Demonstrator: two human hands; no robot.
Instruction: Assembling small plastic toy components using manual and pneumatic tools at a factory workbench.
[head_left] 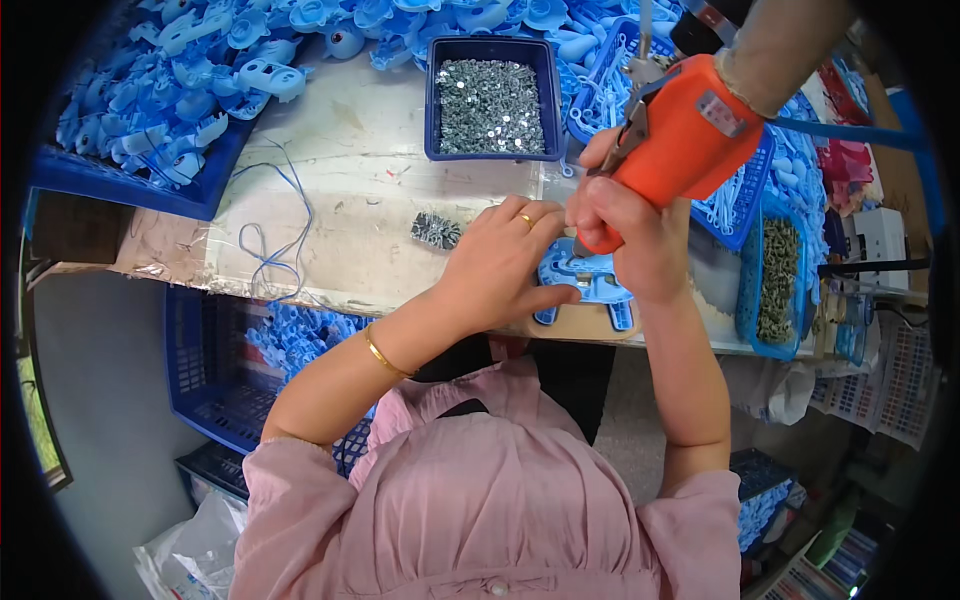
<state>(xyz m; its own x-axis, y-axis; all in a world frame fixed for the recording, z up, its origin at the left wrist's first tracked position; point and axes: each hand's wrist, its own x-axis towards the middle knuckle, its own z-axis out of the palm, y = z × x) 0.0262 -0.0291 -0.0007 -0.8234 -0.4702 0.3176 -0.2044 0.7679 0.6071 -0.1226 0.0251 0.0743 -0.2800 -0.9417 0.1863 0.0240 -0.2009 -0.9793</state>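
Note:
My right hand [645, 235] grips an orange power screwdriver [690, 135], its fingers wrapped round the lower body. The tool tilts down toward a light blue molded plastic part [600, 284] at the table's near edge. My left hand [500, 255] holds that part from the left, thumb along its near side and fingertips partly hidden at its far side. The driver's tip comes down at the part; exact contact is hard to make out. Left of my left hand lies a small dark block covered with screws [436, 230].
A dark blue tray [495, 156] full of small screws stands beyond my hands. Blue plastic parts heap at the far left [190, 90]. On the right are baskets of blue pieces and a light blue basket [750, 290] of brassy hardware. A thin cord [300, 200] lies on the table.

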